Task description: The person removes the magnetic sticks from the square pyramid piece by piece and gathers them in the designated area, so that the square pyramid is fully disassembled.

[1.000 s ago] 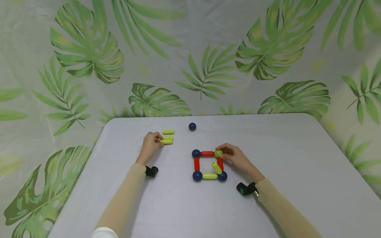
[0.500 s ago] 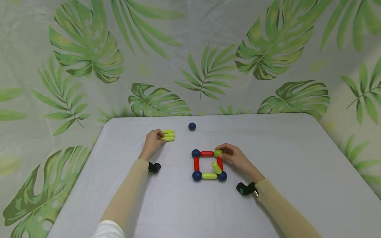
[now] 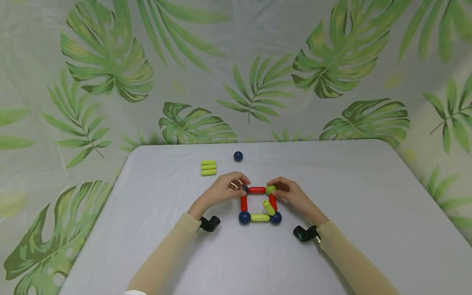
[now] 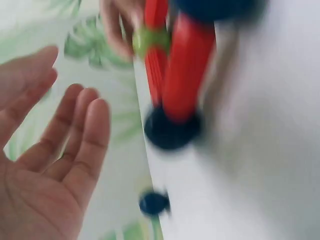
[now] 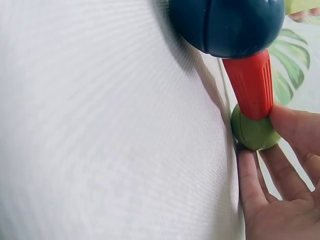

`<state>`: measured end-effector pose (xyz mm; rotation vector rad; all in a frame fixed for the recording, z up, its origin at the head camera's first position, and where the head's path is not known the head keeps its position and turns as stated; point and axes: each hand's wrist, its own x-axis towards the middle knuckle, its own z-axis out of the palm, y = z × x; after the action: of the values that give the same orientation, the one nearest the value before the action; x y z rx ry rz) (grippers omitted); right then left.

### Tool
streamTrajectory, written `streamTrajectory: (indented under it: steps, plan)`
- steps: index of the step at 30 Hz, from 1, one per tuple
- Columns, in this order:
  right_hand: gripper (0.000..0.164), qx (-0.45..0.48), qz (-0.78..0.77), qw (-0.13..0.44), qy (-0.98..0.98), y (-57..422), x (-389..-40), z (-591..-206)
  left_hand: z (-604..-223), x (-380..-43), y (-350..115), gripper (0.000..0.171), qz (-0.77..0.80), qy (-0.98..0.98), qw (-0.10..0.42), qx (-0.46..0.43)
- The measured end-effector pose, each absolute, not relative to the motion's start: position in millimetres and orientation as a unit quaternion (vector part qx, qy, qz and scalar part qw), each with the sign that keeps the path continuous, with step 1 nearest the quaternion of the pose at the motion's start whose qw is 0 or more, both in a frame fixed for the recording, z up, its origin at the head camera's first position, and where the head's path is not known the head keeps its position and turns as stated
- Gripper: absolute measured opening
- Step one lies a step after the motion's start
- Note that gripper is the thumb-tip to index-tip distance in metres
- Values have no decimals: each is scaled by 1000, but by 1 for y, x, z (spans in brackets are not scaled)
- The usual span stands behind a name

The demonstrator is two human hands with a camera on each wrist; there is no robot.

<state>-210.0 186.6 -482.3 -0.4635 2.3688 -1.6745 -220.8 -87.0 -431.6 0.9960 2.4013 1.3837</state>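
A square frame of rods and balls lies on the table, with three red rods and a yellow-green rod [image 3: 259,218] as sides. Blue balls form three corners, among them the near-left ball [image 3: 244,217]; a green ball [image 3: 271,190] is the far-right one. My right hand [image 3: 293,196] pinches that green ball between thumb and fingers. Beside the far-left blue ball [image 4: 172,131] is my left hand [image 3: 223,189], its fingers parted and apart from the ball in the left wrist view. Another yellow-green rod [image 3: 268,207] rises tilted from the near-right blue ball [image 3: 275,217].
Three yellow-green rods [image 3: 208,167] lie side by side at the far left of the white table [image 3: 332,176]. A loose blue ball [image 3: 238,156] sits near the back edge. Behind the table hangs a leaf-patterned cloth [image 3: 258,37].
My left hand pushed the loose yellow-green rods together, let go of them, and moved right to the frame's far-left corner. The right hand stays on the green ball.
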Motion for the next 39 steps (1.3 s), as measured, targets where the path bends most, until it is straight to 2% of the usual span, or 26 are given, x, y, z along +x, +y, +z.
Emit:
streamTrajectory:
  steps: [2,4,9,13,20,27,32,39]
  plan:
    - [28,-162,-574,103,796,187,-211,-483,-432,-209,-69,30,443,799,133,384]
    - [29,-170,-581,103,789,187,-211,-484,-435,-200,-55,28,427,791,140,415]
    - [29,-179,-587,105,783,187,-212,-487,-444,-193,-39,15,394,806,75,436]
    - [28,-173,-587,104,784,187,-212,-486,-443,-194,-37,18,382,822,39,421]
    - [28,-158,-585,112,788,187,-212,-485,-439,-202,-59,14,461,823,45,329]
    - [28,-152,-573,109,798,188,-212,-485,-450,-224,-117,16,508,842,-23,181]
    - [28,-154,-573,106,798,189,-211,-484,-457,-238,-149,18,480,872,-52,84]
    - [28,-154,-576,108,795,188,-210,-483,-462,-250,-162,17,435,899,-44,20]
